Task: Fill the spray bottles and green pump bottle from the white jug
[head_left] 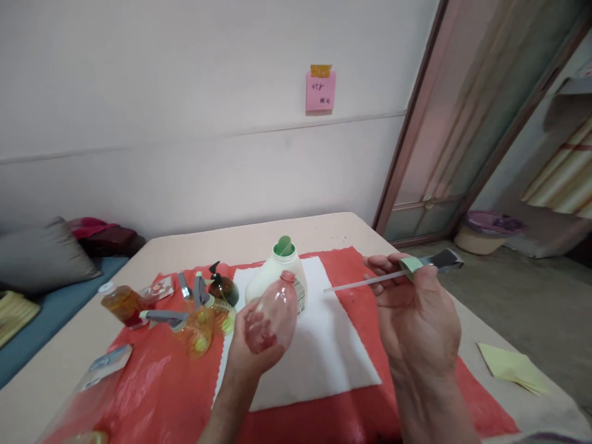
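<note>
Pink transparent bottle (283, 308): uncapped, over the white cloth (324, 364), before the white jug (268, 276).
Left hand (256, 345): fingers are wrapped around the bottle's body.
Sprayer head (435, 260): its straw (349, 285) points toward the bottle, apart from it.
Right hand (419, 314): thumb and fingers clamp this head.

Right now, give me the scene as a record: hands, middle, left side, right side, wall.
left hand: holds clear pinkish bottle, neck uncapped
right hand: holds sprayer top, its tube pointing toward the middle, apart from the bottle
middle: white jug behind the bottle, green piece at its mouth; white cloth over red sheet
left side: dark pump bottle, yellowish spray bottles, bottle of amber liquid
right side: yellow paper
wall: pink note, taped up
</note>
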`<state>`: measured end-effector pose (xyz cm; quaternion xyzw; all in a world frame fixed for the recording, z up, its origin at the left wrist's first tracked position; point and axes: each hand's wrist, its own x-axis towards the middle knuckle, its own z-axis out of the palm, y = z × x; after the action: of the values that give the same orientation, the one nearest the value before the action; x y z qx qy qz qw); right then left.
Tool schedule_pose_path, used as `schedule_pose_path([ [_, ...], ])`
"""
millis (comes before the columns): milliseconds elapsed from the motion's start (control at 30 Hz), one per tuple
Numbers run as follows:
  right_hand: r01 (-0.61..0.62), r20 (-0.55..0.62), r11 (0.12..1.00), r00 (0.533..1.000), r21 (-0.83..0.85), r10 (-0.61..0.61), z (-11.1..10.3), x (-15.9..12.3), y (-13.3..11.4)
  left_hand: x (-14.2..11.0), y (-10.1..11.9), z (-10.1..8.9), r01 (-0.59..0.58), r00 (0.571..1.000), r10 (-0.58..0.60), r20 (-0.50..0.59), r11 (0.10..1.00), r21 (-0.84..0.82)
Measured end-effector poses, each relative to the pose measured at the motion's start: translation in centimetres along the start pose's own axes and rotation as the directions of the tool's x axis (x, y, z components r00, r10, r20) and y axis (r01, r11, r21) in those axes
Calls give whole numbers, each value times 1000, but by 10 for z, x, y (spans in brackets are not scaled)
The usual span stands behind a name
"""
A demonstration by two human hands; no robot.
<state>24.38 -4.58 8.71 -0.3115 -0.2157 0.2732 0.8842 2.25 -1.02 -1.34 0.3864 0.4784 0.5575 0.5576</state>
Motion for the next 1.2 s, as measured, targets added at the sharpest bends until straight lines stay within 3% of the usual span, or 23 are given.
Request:
schedule_pose_path([
  [267, -10, 56, 999, 998, -53, 13, 7, -9, 13, -17, 4, -6, 44, 971, -76, 228, 989, 140],
  [600, -51, 164, 991, 984, -124, 71, 6, -18, 24, -23, 13, -7, -4, 932, -55, 357, 987, 162],
  [767, -191, 327, 959, 911, -209, 252, 4, -29, 33, -26, 16, 0, -75, 937, 32, 349, 991, 111],
  [933, -239, 431, 914, 823, -329, 370, 1, -34, 40, -26, 17, 2, -119, 940, 84, 329, 989, 87],
  [1200, -259, 437, 890, 797, -376, 416, -3, -31, 46, -25, 13, -2, -189, 929, 140, 342, 975, 116],
])
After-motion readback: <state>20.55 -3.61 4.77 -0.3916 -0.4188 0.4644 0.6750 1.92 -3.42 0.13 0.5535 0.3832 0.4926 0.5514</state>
